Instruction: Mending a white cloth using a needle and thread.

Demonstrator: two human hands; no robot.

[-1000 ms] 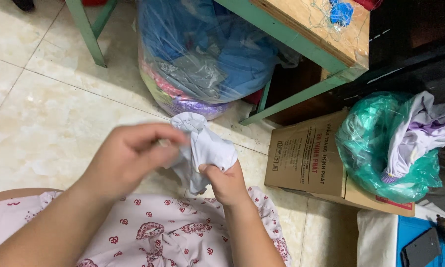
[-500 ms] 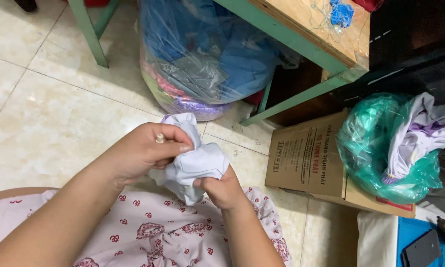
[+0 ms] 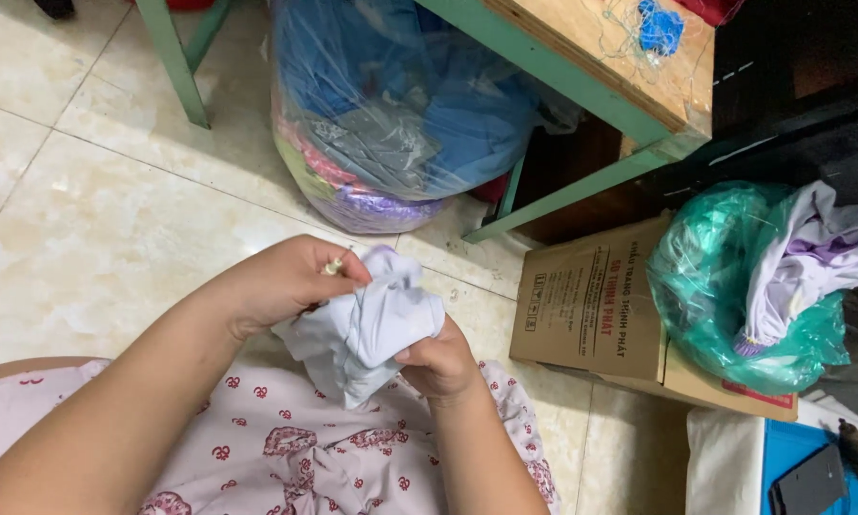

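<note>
Tiled floor (image 3: 86,210), green-framed bench (image 3: 591,67) up top. Clear bag of clothes (image 3: 391,105) stands under the bench; cardboard box (image 3: 591,305) at right with a green bag (image 3: 734,277) on it, pale cloth spilling out. Both hands over the lap: white cloth (image 3: 367,329) bunched between them. Left hand (image 3: 281,281) pinches its top edge, a small pale thing held in the fingers. Right hand (image 3: 439,358) grip clamped on the lower bunch.
</note>
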